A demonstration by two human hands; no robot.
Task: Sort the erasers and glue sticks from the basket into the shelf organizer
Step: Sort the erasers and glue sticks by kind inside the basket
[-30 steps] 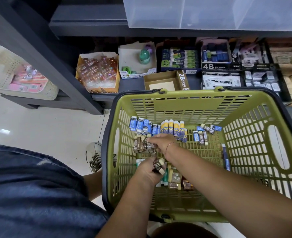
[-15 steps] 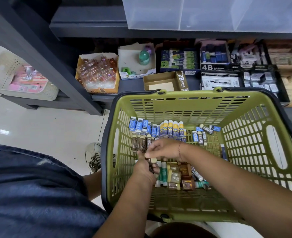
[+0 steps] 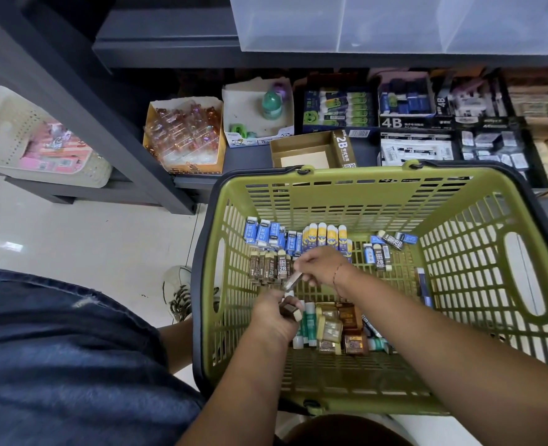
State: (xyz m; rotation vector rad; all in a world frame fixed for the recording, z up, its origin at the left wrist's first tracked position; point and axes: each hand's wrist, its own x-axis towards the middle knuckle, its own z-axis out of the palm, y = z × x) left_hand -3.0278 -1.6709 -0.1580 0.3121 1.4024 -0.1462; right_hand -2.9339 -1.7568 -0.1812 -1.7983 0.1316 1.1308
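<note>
A green basket (image 3: 478, 201) holds rows of blue erasers (image 3: 267, 235), yellow-blue glue sticks (image 3: 325, 235) and brown 2B erasers (image 3: 267, 267) at its far side. Green-white glue sticks (image 3: 308, 320) and brown boxed erasers (image 3: 349, 320) lie nearer me. My left hand (image 3: 274, 320) grips a brown eraser (image 3: 290, 310) low in the basket. My right hand (image 3: 319, 267) pinches another brown eraser (image 3: 293, 280) just right of the brown row. The empty 2B box (image 3: 308, 152) sits on the shelf beyond the basket.
The dark shelf (image 3: 250, 159) carries open boxes: 4B erasers (image 3: 406, 101), green glue sticks (image 3: 340, 107), a white box with a green bottle (image 3: 271, 106), an orange box of clear items (image 3: 182, 133). A clear bin (image 3: 395, 24) hangs above. A cream basket (image 3: 24, 140) stands left.
My right hand moved from the brown row toward my left hand and back up, now pinching an eraser. My left hand keeps its eraser and sits slightly lower.
</note>
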